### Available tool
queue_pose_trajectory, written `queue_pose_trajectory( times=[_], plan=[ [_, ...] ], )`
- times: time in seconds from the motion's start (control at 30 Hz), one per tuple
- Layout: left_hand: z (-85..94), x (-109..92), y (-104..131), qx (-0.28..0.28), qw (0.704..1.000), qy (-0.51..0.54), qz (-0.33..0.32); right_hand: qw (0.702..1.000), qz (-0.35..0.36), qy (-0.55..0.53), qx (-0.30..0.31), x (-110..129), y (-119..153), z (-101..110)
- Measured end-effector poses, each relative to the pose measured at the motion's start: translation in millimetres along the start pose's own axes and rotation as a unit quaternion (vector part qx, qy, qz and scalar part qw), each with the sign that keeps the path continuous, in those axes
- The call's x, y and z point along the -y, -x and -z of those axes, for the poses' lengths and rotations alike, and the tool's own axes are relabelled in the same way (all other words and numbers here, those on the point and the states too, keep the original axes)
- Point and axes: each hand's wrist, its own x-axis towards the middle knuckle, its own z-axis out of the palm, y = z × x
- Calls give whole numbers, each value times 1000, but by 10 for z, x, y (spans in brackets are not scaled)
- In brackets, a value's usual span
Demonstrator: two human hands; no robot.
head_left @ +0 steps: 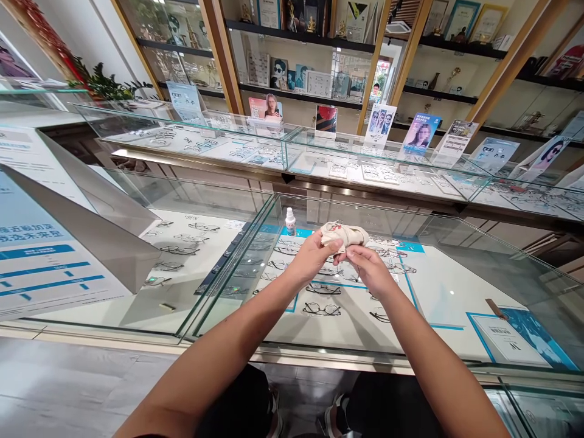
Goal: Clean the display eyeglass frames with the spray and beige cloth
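Observation:
Above the glass display case, both hands meet at a folded cream cloth bundle (344,235) with small red marks. My left hand (319,248) is closed on its left end, the thumb over the near side. Fingers of my right hand (366,261) pinch at the lower right edge of the bundle. A thin dark strand hangs just below the fingers; I cannot make out what it is. A small white bottle (291,221) stands upright on the glass, left of the hands. Beneath the glass, rows of eyeglasses (322,309) lie on a white surface.
Large folded cards (55,243) stand on the glass at the left. A second glass case (274,173) runs across behind, bearing upright picture cards (380,125). Shelves (301,91) line the back wall. The front case's near edge (319,359) lies below the forearms.

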Motion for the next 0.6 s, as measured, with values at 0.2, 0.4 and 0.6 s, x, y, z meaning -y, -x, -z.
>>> queue_pose_trajectory(
  times=[0.2, 0.4, 0.6],
  plan=[
    [-4, 45, 1, 0, 1000, -20, -11, 998, -13, 44, 39, -38, 8, -44],
    [46, 92, -24, -33, 999, 0, 7, 997, -21, 62, 45, 7, 25, -41],
    [79, 45, -68, -65, 993, 94, 20, 1000, 7, -9, -14, 125, 24, 74]
  ],
)
